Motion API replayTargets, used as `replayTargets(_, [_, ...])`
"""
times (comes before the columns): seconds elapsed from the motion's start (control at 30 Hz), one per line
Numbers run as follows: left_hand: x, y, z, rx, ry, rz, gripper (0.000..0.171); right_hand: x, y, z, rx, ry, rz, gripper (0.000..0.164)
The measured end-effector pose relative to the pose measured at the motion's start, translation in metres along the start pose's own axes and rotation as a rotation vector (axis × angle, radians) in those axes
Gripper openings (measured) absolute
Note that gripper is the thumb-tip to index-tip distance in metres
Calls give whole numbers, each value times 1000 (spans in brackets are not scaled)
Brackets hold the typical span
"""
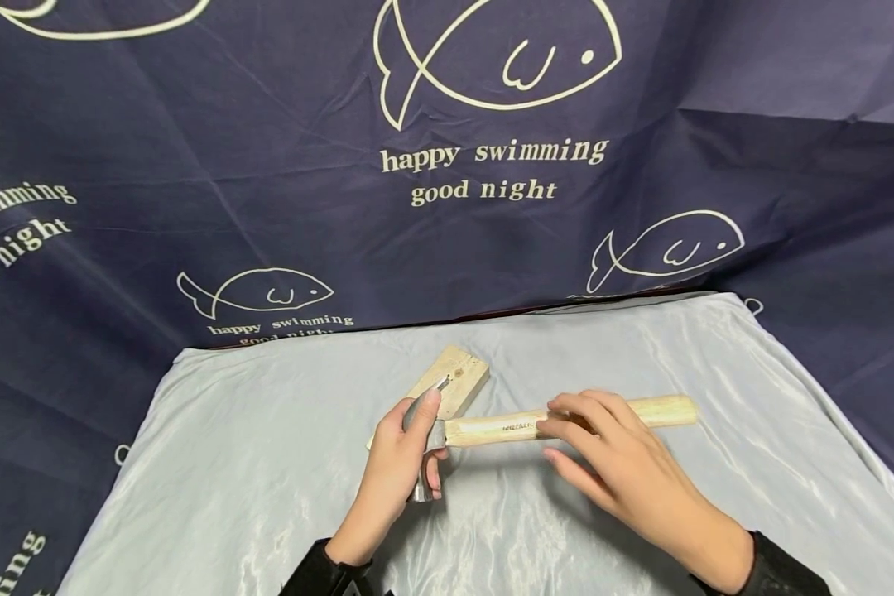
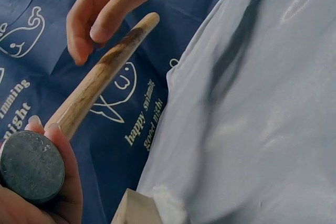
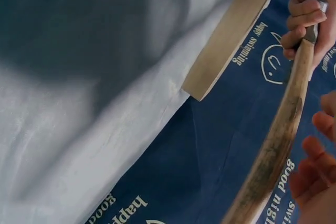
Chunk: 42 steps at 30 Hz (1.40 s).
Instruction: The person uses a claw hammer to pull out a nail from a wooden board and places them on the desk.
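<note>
A hammer with a pale wooden handle [image 1: 492, 428] is held crosswise above the table. My left hand [image 1: 397, 462] grips its metal head, and the round striking face [image 2: 32, 166] shows in the left wrist view. Above the thumb, the metal claw tip overlaps the wooden block [image 1: 471, 392] behind it. My right hand [image 1: 633, 463] hovers beside the handle with loosely bent fingers. Both wrist views show a gap between those fingers and the handle. Part of the block is hidden behind the left hand and hammer.
A light grey satin cloth [image 1: 268, 463] covers the table. Behind it hangs a dark blue curtain [image 1: 305, 207] printed with white fish and lettering. The block lies toward the far side of the table, with a dark knot on its top.
</note>
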State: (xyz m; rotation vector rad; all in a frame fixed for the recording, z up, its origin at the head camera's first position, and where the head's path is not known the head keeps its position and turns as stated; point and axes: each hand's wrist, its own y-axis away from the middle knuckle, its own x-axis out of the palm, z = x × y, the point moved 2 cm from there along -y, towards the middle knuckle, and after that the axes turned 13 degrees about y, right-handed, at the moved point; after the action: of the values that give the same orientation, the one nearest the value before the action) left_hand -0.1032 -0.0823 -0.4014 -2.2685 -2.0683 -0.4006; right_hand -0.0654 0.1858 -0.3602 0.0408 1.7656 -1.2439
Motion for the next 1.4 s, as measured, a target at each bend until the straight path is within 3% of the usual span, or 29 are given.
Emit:
replayTargets(0.13, [-2,-1,-2,4,6,-15,67,-3,-3,2,-48,-23,-75,27])
replayTargets(0.27, [-5,-3,-3,10,10,-34,67,3,7,-3,-6,-38,-9,20])
replayTargets(0.47, [-12,-6,-5,33,-4,-73,66,19,27,-23,195,27,211,7])
replayTargets(0.6, [-17,-7,-7,36,-3,-99,66,27,36,-40,345,22,331,13])
replayTargets(0.7, [-19,-7,-8,23,16,-105,68,31,41,-52,462,-57,395,19])
replayTargets(0.87, [-20,-6,-9,7,44,-107,65,39,44,-68,702,-343,478,43])
replayTargets(1.0, [-17,-6,-9,5,33,-99,66,50,43,-74,845,-734,453,59])
replayTargets(1.13, [-13,-7,-6,-20,9,-85,66,59,37,-76,938,-1100,319,63])
replayTargets(1.4, [-10,-8,1,-118,-2,-12,46,72,25,-76,1117,-1513,6,45])
